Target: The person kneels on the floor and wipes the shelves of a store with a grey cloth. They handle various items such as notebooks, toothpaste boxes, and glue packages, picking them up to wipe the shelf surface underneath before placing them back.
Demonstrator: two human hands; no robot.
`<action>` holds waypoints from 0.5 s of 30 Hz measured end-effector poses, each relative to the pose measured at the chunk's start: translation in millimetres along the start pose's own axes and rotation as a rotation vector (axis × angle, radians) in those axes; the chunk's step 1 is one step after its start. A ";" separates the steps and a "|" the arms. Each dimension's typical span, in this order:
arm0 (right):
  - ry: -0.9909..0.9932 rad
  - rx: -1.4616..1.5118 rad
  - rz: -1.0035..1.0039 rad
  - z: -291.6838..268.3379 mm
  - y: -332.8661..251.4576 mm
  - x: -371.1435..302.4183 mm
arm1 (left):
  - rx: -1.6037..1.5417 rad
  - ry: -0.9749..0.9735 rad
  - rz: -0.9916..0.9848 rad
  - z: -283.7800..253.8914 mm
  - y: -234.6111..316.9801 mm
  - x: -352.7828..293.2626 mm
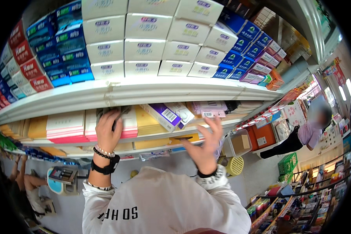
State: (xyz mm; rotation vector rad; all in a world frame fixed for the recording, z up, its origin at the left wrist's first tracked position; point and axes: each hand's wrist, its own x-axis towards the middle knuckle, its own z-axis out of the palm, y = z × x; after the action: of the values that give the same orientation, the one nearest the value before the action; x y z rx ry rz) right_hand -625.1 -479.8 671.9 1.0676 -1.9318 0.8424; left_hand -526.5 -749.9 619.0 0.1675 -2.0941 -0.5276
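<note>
On the shelf below the toothpaste boxes, my left hand (pixel 108 128) reaches in over stacks of white paper with pink edges (pixel 68 124). Its fingers curl down on a dark grey, cloth-like thing (pixel 124 110), which is partly hidden by the hand. To the right, my right hand (pixel 207 142) is raised in front of the shelf edge, fingers spread, holding nothing. Behind it lie pink packets (pixel 209 107). A purple and white box (pixel 160 116) and a white box (pixel 180 112) rest slanted between the hands, beside yellow-brown envelopes (pixel 147 124).
Stacked white boxes (pixel 145 49) and blue boxes (pixel 72 50) fill the upper white shelf (pixel 144 90). A clear bin (pixel 238 143) and a yellow-green basket (pixel 234 166) stand at the right. A person in a pink shirt (pixel 312 134) is farther right; a blue-white stool (pixel 60 183) stands lower left.
</note>
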 end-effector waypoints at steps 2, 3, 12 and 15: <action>0.069 -0.053 -0.134 -40.8 21.4 16.0 | 0.008 0.012 0.003 0.4 0.8 -1.1; 0.098 -0.102 -0.165 -59.8 29.2 26.3 | 0.011 0.008 0.001 -0.3 1.2 -2.5; 0.047 -0.249 -0.425 -115.9 14.8 144.2 | -0.023 0.008 -0.023 2.3 2.0 -6.9; 0.070 -0.164 -0.441 -83.7 6.3 174.7 | -0.006 -0.002 -0.030 2.0 0.3 -6.4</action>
State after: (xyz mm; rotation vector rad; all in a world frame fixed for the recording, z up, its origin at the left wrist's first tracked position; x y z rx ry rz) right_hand -668.9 -475.4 860.6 1.2792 -1.5889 0.4615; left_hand -524.6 -747.0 613.2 0.1950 -2.0950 -0.5521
